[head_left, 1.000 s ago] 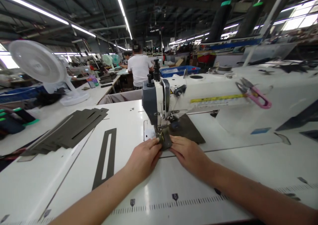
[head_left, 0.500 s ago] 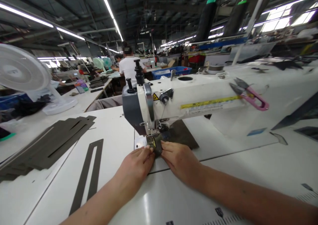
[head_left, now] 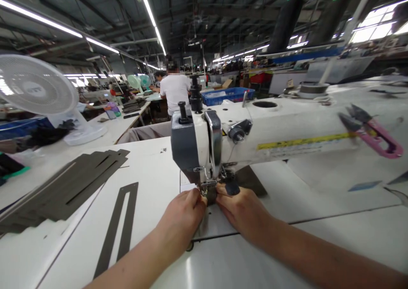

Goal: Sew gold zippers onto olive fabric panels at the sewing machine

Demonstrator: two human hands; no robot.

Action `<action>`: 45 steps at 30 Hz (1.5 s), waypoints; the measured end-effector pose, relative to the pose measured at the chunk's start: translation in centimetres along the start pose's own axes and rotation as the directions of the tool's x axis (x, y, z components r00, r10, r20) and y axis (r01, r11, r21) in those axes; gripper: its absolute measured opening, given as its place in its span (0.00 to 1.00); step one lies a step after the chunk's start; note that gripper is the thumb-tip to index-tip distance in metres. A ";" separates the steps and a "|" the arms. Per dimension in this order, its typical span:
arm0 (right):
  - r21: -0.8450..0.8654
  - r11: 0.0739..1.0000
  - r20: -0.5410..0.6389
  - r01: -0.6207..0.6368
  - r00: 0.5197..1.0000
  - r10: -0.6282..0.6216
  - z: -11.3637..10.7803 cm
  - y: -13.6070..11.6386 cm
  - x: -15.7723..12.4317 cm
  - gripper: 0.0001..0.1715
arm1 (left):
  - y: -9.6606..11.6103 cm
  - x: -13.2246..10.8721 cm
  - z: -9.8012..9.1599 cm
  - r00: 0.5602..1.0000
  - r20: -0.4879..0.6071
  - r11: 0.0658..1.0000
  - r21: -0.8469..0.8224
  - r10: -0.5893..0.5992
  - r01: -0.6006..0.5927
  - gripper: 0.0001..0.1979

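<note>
We've both hands at the needle end of the flatbed sewing machine [head_left: 185, 142], w/ a dark brown-grey strip [head_left: 211, 195] lying between them right at the presser foot [head_left: 204, 189]. Our left hand [head_left: 183, 216] has its fingers bunched at the strip's L edge; our right hand [head_left: 245, 208] lies low, fingertips at the R edge. Neither looks released, but thumbs are mostly hidden, so can't tell if we're pinching or just pressing.

To do this well, we'd keep the strip flat & sq. to the foot, pressure even L/R, guiding w/o tugging. Fingertips v. close to the needle area, so we'd mind them esp. Slotted panel [head_left: 113, 229] lies apart, L of our left hand, out of the way.
</note>
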State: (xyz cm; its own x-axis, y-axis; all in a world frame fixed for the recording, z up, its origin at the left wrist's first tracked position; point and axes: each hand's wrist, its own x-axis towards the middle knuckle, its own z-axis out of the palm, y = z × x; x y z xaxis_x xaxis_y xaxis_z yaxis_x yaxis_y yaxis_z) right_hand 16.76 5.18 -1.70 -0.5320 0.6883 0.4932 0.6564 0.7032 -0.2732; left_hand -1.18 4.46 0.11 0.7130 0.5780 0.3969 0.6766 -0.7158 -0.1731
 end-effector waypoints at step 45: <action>0.835 -0.056 0.500 -0.548 0.711 0.493 -1.7 -6.9 -2.9 0.24 | 5.0 -0.8 -3.4 0.697 0.448 -0.136 -0.880 -0.560 0.455 0.21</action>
State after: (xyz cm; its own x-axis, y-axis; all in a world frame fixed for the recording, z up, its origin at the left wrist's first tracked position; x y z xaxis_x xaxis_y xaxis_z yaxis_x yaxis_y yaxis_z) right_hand 14.70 -1.95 0.19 -0.3221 0.9259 -0.1971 -0.1920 -0.2678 -0.9441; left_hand 1.03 -0.89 2.02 0.2001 0.9793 -0.0298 0.0707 0.0159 0.9974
